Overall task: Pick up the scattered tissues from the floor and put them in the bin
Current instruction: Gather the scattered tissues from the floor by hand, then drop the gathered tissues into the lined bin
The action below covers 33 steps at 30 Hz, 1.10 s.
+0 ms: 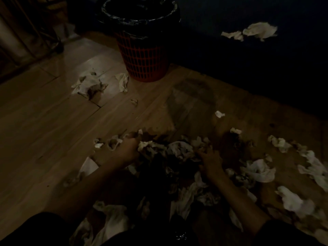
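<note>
The room is dim. Many crumpled white tissues lie scattered on the wooden floor, thickest in a pile (179, 150) between my two hands. My left hand (128, 148) rests on the pile's left edge, fingers curled against tissues. At the pile's right side my right hand (210, 159) has its fingers pressed into the tissues. How firmly either hand grips is hard to see in the dark. A red mesh bin (144, 61) with a black liner stands upright at the far middle. Two tissue clumps (89, 84) (123, 81) lie left of its base.
A dark bed or sofa side (248, 68) runs along the right, with a white tissue (257, 31) on top. Dark furniture legs (53, 38) stand at the far left. More tissues (259, 170) (294, 201) lie to my right and near my knees.
</note>
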Motion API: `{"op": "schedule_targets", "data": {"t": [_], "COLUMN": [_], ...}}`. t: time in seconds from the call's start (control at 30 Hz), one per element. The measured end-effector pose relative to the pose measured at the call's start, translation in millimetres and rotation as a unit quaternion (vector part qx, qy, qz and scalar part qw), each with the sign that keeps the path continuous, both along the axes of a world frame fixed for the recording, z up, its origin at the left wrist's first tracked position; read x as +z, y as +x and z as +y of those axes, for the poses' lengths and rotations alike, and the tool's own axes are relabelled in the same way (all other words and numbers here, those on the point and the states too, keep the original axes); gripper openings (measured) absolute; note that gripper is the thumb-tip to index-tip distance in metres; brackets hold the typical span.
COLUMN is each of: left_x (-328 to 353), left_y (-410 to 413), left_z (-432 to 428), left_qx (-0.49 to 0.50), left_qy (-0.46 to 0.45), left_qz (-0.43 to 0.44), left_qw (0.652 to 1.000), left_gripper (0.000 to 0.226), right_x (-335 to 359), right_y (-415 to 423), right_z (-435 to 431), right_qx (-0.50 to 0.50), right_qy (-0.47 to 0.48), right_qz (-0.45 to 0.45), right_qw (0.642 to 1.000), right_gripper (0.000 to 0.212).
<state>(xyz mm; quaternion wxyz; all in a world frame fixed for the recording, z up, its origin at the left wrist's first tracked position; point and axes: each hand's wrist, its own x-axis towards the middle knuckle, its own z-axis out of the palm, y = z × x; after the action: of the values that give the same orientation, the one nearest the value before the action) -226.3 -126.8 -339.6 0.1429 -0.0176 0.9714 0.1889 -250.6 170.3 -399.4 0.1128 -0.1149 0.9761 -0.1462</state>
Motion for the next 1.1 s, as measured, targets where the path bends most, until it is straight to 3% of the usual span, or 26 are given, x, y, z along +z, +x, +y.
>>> {"op": "schedule_targets", "data": {"t": [0.13,0.2,0.37,0.63,0.8,0.93,1.1], "left_x": [-7,-11,4,83,156,218,285], "left_y": [15,20,17,-39,-95,-154,-246], "left_z": [11,12,6,-32,-60,-83,-106], "left_qx": [-0.029,-0.019,0.01,0.077,0.092,0.096,0.065], "left_qy": [-0.003,0.006,0.021,-0.001,-0.005,-0.044,-0.001], "left_qz": [-0.036,-0.026,-0.008,0.117,0.194,0.251,0.359], "left_qw": [0.999,0.999,1.0,0.99,0.977,0.962,0.931], "left_gripper": [0.052,0.05,0.031,0.04,0.02,0.031,0.015], "right_x": [3,7,30,116,170,230,299], "right_y": [23,25,-10,-99,-176,-242,-336], "right_z": [-13,-18,-44,-115,-153,-188,-247], "right_qx": [-0.018,-0.016,-0.009,0.052,0.104,0.135,0.127], "right_qy": [-0.099,-0.136,-0.207,-0.291,-0.266,-0.276,-0.329], "right_qz": [0.061,0.05,0.016,0.085,0.147,0.189,0.252], "right_qw": [0.993,0.989,0.978,0.951,0.947,0.933,0.901], "right_gripper": [0.036,0.029,0.042,0.029,0.03,0.032,0.029]}}
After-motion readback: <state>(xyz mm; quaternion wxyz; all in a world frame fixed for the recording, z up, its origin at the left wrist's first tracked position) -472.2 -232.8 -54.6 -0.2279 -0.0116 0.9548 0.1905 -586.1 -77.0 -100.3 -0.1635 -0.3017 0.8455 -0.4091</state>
